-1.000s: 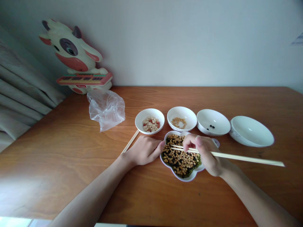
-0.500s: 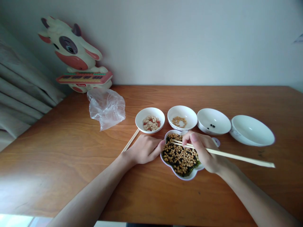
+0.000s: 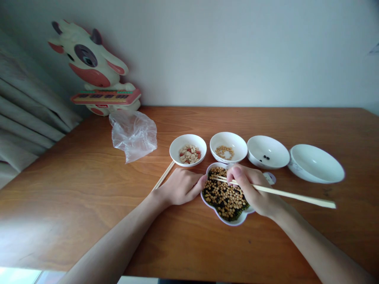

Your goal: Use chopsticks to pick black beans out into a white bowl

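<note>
My right hand (image 3: pixel 251 185) is closed round a pair of wooden chopsticks (image 3: pixel 284 193). Their tips are among the yellow soybeans (image 3: pixel 227 199) in a flower-shaped dish (image 3: pixel 235 222), which also holds black and green beans. Resting on the table, my left hand (image 3: pixel 182 187) has its thumb and finger closed at the dish's left rim. Behind the dish stand a bowl with pale and reddish flat pieces (image 3: pixel 189 154), a bowl with some soybeans (image 3: pixel 224 152) and a bowl with a few black beans (image 3: pixel 266 157). My right hand hides part of the dish.
A larger white bowl (image 3: pixel 316 163) stands at the right end of the row. A second pair of chopsticks (image 3: pixel 164 176) lies by my left wrist. Farther left are a crumpled plastic bag (image 3: pixel 134 136) and a cow-shaped toy keyboard (image 3: pixel 103 96) against the wall.
The chopsticks in my right hand have shifted slightly left, their tips still among the beans. My left hand and the bowls look the same.
</note>
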Motion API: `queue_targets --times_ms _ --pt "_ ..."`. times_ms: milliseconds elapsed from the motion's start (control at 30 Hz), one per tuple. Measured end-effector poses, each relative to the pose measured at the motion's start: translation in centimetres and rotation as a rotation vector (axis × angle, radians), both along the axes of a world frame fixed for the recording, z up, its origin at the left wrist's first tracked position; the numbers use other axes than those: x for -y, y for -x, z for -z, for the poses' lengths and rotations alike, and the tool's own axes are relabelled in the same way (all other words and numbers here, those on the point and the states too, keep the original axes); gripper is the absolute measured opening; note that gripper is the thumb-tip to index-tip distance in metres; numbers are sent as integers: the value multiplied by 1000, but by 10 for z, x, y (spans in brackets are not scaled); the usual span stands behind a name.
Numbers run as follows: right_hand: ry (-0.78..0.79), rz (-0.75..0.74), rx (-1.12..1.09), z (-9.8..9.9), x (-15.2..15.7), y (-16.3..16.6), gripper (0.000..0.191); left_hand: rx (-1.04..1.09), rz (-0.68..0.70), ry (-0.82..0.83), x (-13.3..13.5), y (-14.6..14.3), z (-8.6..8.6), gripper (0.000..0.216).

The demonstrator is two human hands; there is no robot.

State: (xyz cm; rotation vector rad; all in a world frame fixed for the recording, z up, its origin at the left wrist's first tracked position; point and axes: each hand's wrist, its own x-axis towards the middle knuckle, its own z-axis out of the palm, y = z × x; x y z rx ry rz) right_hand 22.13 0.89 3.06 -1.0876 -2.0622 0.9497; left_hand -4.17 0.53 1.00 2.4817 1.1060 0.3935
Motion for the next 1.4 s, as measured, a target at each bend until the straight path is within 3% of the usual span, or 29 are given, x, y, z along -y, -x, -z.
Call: queue_targets --times_ms 100,500,600,733,800,867,1000,1100,1233,1400 --pt "-24 -6 7 -1 1 3 40 6 2 -3 0 0 -1 55" --pt "-129 83 -129 5 2 -5 49 0 -9 2 0 0 -2 55" --pt "-210 134 -271 5 2 -6 50 -10 -10 6 1 0 -2 53" --pt "-432 304 -545 5 -4 -7 47 -10 -8 25 1 0 -2 53" --pt "-412 370 -517 6 -11 -9 46 -6 -6 34 1 0 -2 53" --pt "-291 381 -418 8 -17 -13 49 -5 -8 36 1 0 -2 53" --pt "-186 319 -440 11 -19 -18 61 -11 -13 32 1 0 -2 53" --pt "-175 192 -450 7 -12 -18 55 -10 -8 26 2 0 -2 53" --pt "-82 21 -209 1 -4 -17 43 -2 -12 18 2 0 -2 53" --pt "-84 -62 -73 3 -3 -16 56 3 -20 12 1 -1 -1 52"
